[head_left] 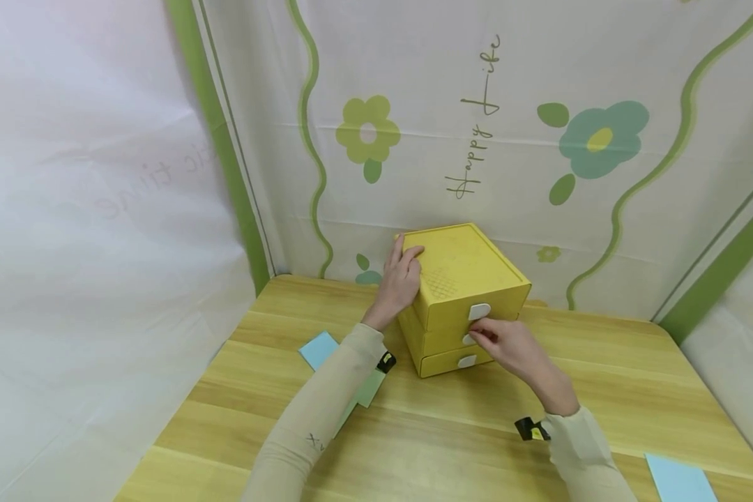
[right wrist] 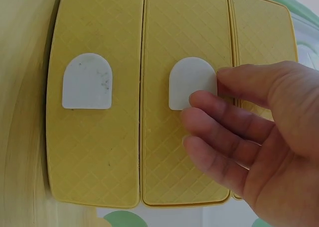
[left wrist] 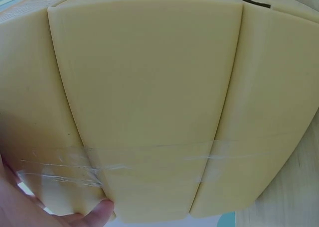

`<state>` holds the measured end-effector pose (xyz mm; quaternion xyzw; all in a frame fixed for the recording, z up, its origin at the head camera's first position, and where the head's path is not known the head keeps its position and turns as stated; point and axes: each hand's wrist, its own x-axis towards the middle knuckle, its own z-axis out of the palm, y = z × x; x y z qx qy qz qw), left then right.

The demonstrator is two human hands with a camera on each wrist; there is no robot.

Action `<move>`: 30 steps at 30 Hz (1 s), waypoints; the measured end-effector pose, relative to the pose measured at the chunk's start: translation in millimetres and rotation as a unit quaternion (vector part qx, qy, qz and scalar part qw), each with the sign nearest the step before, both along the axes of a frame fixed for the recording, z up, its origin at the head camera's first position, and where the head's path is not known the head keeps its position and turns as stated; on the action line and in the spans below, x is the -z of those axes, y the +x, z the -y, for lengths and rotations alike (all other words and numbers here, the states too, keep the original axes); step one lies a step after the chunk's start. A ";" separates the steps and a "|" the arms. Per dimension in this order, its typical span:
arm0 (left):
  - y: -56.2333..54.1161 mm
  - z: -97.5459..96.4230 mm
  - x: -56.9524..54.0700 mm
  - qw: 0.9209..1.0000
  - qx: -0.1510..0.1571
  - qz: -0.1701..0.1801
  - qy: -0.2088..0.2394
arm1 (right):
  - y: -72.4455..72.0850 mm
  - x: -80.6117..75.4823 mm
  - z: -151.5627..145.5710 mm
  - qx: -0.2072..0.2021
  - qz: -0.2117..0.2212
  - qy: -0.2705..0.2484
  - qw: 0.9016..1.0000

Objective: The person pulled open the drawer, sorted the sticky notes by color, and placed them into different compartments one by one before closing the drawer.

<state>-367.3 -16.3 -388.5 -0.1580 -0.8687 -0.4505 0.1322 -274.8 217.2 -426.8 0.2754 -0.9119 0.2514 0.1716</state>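
A yellow three-drawer storage box (head_left: 464, 261) stands on the table, one white tab handle on each drawer front. My left hand (head_left: 401, 282) holds the box at its upper left edge, fingers over the top. Clear tape (left wrist: 144, 160) runs across the box's side in the left wrist view, near that hand's fingers (left wrist: 102, 212). With thumb and index finger, my right hand (head_left: 511, 345) pinches the middle drawer's white tab (right wrist: 187, 80), partly hiding it. The bottom drawer's tab (right wrist: 87, 82) has dark specks. All the drawers look closed.
Blue paper (head_left: 318, 348) and green paper (head_left: 371, 387) lie on the wooden table (head_left: 439, 446) by the left forearm. Another blue sheet (head_left: 680, 477) is at the front right. A white printed curtain (head_left: 433, 160) hangs right behind the box.
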 end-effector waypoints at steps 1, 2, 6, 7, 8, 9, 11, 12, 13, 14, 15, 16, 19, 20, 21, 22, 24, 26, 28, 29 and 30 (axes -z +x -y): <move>-0.1 -0.1 -0.2 1.000 0.000 0.000 0.000 | -0.1 0.1 -0.1 0.000 0.002 0.001 1.000; -0.5 -0.2 -0.2 1.000 0.000 -0.001 -0.001 | -0.1 0.1 -0.1 0.001 0.004 0.003 1.000; -1.3 -0.2 -0.3 1.000 -0.003 -0.006 -0.001 | -0.1 -0.9 0.6 0.003 0.007 0.017 1.000; -1.5 -0.1 -0.2 1.000 -0.003 -0.007 -0.002 | 0.0 -1.1 0.9 0.002 0.005 0.020 1.000; -1.6 -0.1 -0.1 1.000 -0.004 -0.008 -0.002 | 0.1 -1.3 1.1 0.002 0.003 0.023 1.000; -1.6 -0.1 -0.2 1.000 -0.004 -0.008 -0.001 | 0.2 -1.5 1.4 0.002 0.000 0.024 1.000; -1.8 -0.2 -0.2 1.000 -0.004 -0.008 0.000 | 0.2 -1.5 1.7 -0.001 -0.009 0.025 1.000; -1.8 -0.2 -0.2 1.000 -0.004 -0.008 0.000 | 0.5 -1.7 2.0 -0.002 -0.014 0.025 1.000; -1.9 -0.2 -0.2 1.000 -0.004 -0.008 0.000 | 0.7 -1.8 2.2 -0.006 -0.021 0.026 0.999; -1.9 -0.2 -0.3 1.000 -0.004 -0.007 0.000 | 0.8 -1.9 2.3 -0.006 -0.024 0.026 0.999; -2.0 -0.2 -0.2 1.000 -0.004 -0.007 0.001 | 0.9 -1.8 2.6 -0.006 -0.027 0.026 0.999; -2.0 -0.2 -0.2 1.000 -0.004 -0.007 0.001 | 0.9 -1.8 2.6 -0.007 -0.028 0.027 0.999; -2.2 -0.1 0.0 1.000 -0.005 -0.006 0.000 | 1.0 -2.0 2.6 -0.006 -0.028 0.029 0.999; -2.2 -0.1 0.0 1.000 -0.006 -0.005 -0.001 | 0.9 -2.0 2.6 -0.004 -0.024 0.029 0.999; -2.2 -0.2 0.1 1.000 -0.006 -0.004 -0.001 | 0.8 -1.9 2.3 -0.005 -0.021 0.029 0.999; -2.0 -0.2 0.2 1.000 -0.007 -0.004 -0.001 | 0.7 -1.9 2.2 -0.004 -0.018 0.030 0.999; -1.3 -0.3 0.3 1.000 -0.007 -0.003 -0.003 | 0.6 -1.7 2.1 -0.004 -0.010 0.030 0.999; -0.6 -0.5 0.5 1.000 -0.006 -0.003 -0.004 | 0.9 -1.8 2.0 -0.003 -0.002 0.032 0.999; 0.4 -0.6 0.2 1.000 -0.006 -0.001 -0.005 | 1.0 -1.6 2.0 -0.002 0.003 0.035 0.999; 0.7 -0.7 0.1 1.000 -0.006 0.000 -0.006 | 1.2 -1.6 1.9 -0.002 0.003 0.036 0.999; 0.9 -0.9 0.1 1.000 -0.007 0.002 -0.006 | 1.4 -1.7 1.8 -0.002 0.004 0.037 0.999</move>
